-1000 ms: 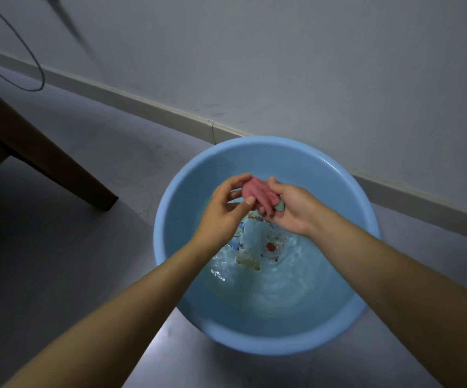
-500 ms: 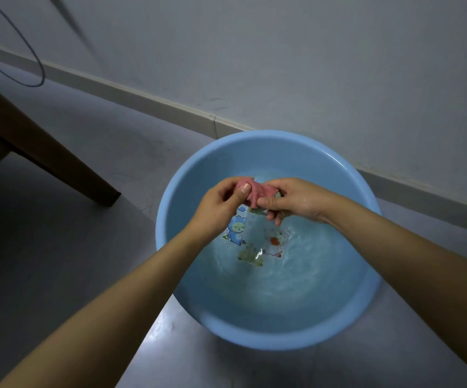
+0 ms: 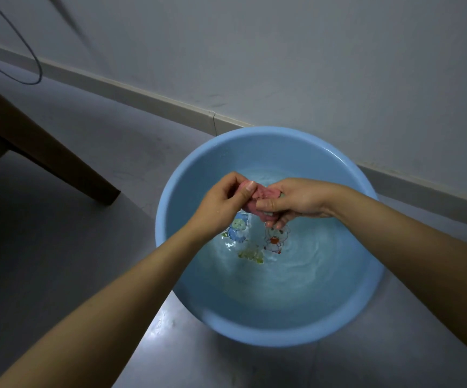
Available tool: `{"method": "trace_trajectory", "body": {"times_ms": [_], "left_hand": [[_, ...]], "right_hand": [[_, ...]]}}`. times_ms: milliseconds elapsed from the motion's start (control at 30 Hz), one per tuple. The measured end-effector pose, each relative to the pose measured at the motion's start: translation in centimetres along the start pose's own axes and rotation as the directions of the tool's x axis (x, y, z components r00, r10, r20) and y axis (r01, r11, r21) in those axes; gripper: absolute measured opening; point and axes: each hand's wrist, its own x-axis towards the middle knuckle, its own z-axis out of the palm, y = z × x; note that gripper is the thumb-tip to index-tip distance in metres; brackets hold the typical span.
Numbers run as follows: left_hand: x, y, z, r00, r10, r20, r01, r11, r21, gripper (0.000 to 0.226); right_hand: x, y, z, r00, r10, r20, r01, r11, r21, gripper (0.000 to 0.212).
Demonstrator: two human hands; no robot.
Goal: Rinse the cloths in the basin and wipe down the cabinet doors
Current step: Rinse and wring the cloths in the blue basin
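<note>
Both hands have dropped closer to the water: the left hand (image 3: 221, 203) and right hand (image 3: 294, 201) grip the bunched pink cloth (image 3: 263, 193), wringing it over the blue basin (image 3: 305, 336) toward its 12 o'clock side; rinsing continues.

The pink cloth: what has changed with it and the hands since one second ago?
Both hands lowered the pink cloth closer to the water. The right hand turned flatter, its thumb now across the cloth's front. The left hand still pinches its left end. The blue basin stayed in place.
</note>
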Motion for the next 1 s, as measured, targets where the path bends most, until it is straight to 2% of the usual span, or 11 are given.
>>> {"method": "trace_trajectory", "body": {"times_ms": [100, 200, 267, 367, 500, 633, 700, 800, 900, 967, 1000], "left_hand": [[0.2, 0.3, 0.3, 0.996, -0.047, -0.071, 0.05, 0.998, 0.034, 0.018], [0.6, 0.6, 0.7, 0.959, -0.261, -0.11, 0.244, 0.959, -0.146, 0.028], [0.7, 0.8, 0.8, 0.935, -0.339, -0.101, 0.313, 0.925, -0.214, 0.035], [0.2, 0.8, 0.3, 0.982, -0.177, -0.059, 0.17, 0.98, -0.104, 0.018], [-0.6, 0.1, -0.8, 0.979, -0.067, 0.191, 0.074, 0.997, -0.031, 0.037], [-0.5, 0.1, -0.2, 0.979, -0.027, 0.203, 0.044, 0.996, -0.076, 0.021], [-0.4, 0.2, -0.1, 0.991, 0.011, 0.134, -0.015, 1.0, 0.022, 0.005], [-0.5, 0.4, -0.1, 0.997, 0.054, 0.047, -0.065, 0.959, 0.276, 0.015], [-0.7, 0.5, 0.1, 0.996, 0.086, 0.009, -0.083, 0.921, 0.38, 0.021], [-0.6, 0.5, 0.1, 0.997, 0.073, -0.032, -0.055, 0.92, 0.388, 0.025], [-0.5, 0.4, 0.1, 0.997, 0.058, -0.055, -0.032, 0.923, 0.384, 0.028]], "right_hand": [[-0.3, -0.6, 0.0, 0.999, -0.025, -0.047, 0.011, 0.962, -0.274, 0.014], [-0.2, -1.2, 0.2, 0.989, -0.107, -0.099, 0.016, 0.755, -0.656, 0.016], [0.0, -1.1, 0.6, 0.973, -0.178, -0.144, 0.009, 0.657, -0.754, 0.014], [0.1, -0.6, 0.2, 0.968, -0.201, -0.15, 0.045, 0.725, -0.687, 0.015], [-0.6, -0.1, -1.2, 0.997, 0.048, 0.061, -0.044, 0.997, -0.06, 0.02], [-1.0, 0.6, -1.8, 0.958, 0.118, 0.26, -0.168, 0.969, 0.182, 0.037], [-1.1, 0.6, -1.9, 0.935, 0.089, 0.342, -0.182, 0.951, 0.249, 0.05], [-1.0, 0.5, -1.9, 0.928, 0.067, 0.365, -0.152, 0.966, 0.21, 0.061], [-1.1, -0.1, -1.1, 0.951, 0.039, 0.308, -0.076, 0.991, 0.109, 0.031], [-1.5, -0.8, -0.6, 0.982, 0.024, 0.189, -0.007, 0.996, -0.091, 0.018], [-1.8, -1.2, -0.4, 0.996, 0.008, 0.089, 0.02, 0.95, -0.313, 0.023]]}}
